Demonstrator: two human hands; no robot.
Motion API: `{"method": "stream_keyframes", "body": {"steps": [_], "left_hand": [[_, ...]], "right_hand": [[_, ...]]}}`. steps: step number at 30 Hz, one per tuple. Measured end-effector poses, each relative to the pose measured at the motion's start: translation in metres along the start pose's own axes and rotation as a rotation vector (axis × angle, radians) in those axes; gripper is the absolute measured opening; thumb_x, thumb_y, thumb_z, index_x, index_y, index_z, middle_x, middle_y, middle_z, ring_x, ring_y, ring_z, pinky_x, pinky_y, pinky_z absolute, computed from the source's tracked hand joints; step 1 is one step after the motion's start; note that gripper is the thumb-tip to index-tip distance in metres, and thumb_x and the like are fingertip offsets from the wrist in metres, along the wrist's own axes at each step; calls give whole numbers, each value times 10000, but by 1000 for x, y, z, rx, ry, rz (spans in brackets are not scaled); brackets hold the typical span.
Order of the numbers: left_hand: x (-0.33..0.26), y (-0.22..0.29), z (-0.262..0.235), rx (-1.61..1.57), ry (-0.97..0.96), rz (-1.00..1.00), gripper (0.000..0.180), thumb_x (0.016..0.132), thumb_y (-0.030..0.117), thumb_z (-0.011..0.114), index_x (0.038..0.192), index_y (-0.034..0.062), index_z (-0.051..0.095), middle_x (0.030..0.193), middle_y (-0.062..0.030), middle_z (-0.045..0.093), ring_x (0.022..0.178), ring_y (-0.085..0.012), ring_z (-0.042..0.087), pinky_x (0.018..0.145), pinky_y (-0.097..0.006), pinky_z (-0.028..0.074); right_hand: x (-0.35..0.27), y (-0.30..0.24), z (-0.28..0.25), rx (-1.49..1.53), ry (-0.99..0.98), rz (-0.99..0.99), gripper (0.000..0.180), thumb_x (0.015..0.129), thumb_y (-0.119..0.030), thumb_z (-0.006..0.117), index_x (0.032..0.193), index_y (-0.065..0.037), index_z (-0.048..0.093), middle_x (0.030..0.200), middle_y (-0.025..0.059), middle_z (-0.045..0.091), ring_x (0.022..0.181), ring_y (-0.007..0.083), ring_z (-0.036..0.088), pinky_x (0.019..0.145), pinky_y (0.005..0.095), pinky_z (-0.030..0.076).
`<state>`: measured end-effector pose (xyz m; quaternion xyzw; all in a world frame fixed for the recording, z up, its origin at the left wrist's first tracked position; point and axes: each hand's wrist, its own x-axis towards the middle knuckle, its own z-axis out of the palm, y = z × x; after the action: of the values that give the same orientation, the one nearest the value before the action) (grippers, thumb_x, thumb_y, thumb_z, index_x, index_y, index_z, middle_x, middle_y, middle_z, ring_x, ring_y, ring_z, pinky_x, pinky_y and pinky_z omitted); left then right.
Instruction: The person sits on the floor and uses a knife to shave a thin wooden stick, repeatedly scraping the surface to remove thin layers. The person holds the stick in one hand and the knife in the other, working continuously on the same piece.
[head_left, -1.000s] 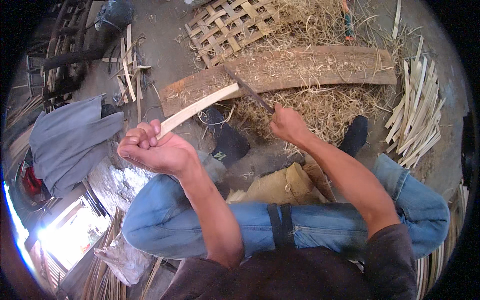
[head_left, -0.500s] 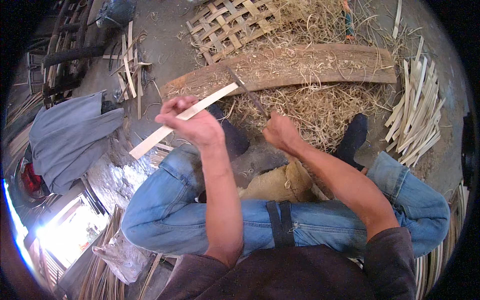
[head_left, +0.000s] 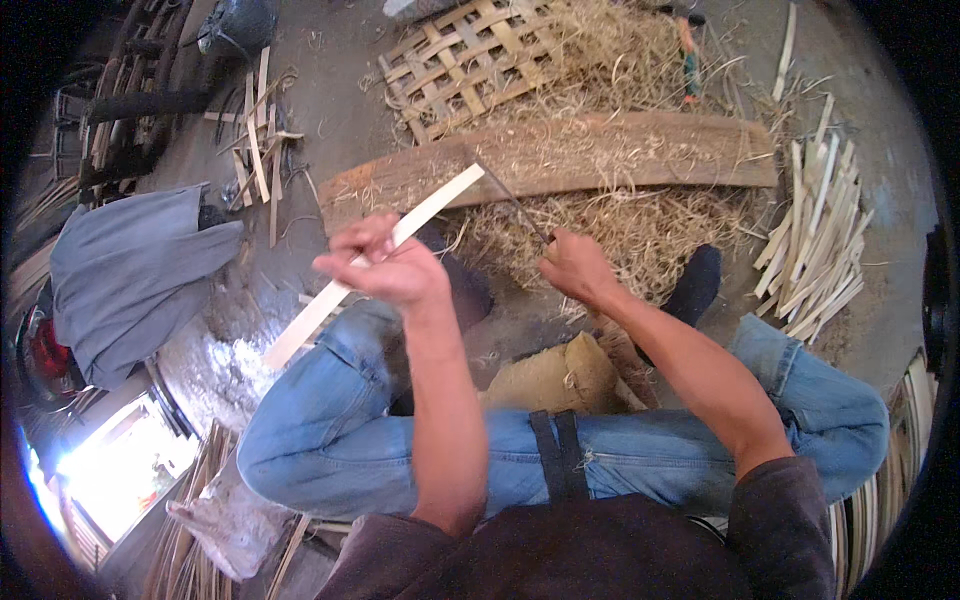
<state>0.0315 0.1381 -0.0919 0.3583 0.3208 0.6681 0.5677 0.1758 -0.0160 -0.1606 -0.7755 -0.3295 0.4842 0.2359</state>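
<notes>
A long, flat, pale strip of wood or bamboo (head_left: 437, 203) slants up to the right through my left hand (head_left: 390, 262), whose fingers are curled around its middle. My right hand (head_left: 580, 268) is closed on the handle end of a thin, dark-bladed knife (head_left: 515, 205). The blade points up and left, and its visible far part meets the upper end of the strip; I cannot tell whether it touches. Under both hands lies a curved brown plank (head_left: 700, 150) dusted with shavings. My legs, in blue jeans, are folded below, with a tan cloth (head_left: 545, 380) between them.
Curly shavings (head_left: 640, 235) are heaped around the plank. Beyond it lie an open-weave panel (head_left: 470, 65) and a tool with an orange and green handle (head_left: 690, 65). A pile of pale strips (head_left: 820, 235) is at the right. Grey cloth (head_left: 140, 275) hangs at the left.
My right hand has shifted slightly right and down with the knife, whose blade no longer sticks out past the strip's end. My left hand still holds the strip. The whole view has shifted a little.
</notes>
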Motion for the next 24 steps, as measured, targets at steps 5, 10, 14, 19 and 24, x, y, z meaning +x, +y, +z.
{"method": "stream_keyframes", "body": {"steps": [5, 10, 14, 19, 24], "left_hand": [[-16, 34, 28, -234, -18, -88, 540, 976, 602, 358, 769, 131, 521, 632, 21, 380, 628, -127, 417, 793, -376, 445], [-76, 52, 65, 16, -228, -125, 639, 996, 591, 275, 1027, 23, 567, 1001, -122, 605, 1022, -231, 563, 995, -392, 394], [-104, 72, 45, 356, -557, -9, 741, 993, 610, 213, 1246, -13, 525, 1255, -188, 539, 1227, -297, 468, 1078, -428, 317], [-130, 87, 57, 573, -770, -14, 819, 951, 660, 328, 1424, -8, 347, 1389, -183, 420, 1298, -327, 402, 1075, -450, 328], [-110, 80, 18, 870, -1121, -330, 664, 840, 85, 679, 1443, 75, 400, 1359, -183, 503, 1238, -333, 490, 1091, -403, 358]], "right_hand": [[-17, -71, -21, 943, 132, 99, 277, 896, -288, 646, 845, -17, 619, 764, 79, 645, 649, 152, 629, 568, 302, 510], [-1, -98, -99, 1102, 227, 113, 199, 862, -176, 660, 957, -6, 617, 803, 86, 653, 661, 183, 639, 543, 334, 533], [-24, -117, -160, 946, 181, 34, 142, 847, -146, 662, 897, -32, 592, 745, 68, 619, 628, 151, 610, 572, 287, 527], [-66, -132, -180, 637, 225, 1, 152, 810, -143, 717, 834, -34, 613, 701, 57, 621, 586, 145, 605, 530, 285, 507], [-86, -126, -196, 427, 212, -16, 121, 759, -92, 721, 781, -8, 636, 682, 72, 640, 581, 141, 608, 530, 293, 500]]}}
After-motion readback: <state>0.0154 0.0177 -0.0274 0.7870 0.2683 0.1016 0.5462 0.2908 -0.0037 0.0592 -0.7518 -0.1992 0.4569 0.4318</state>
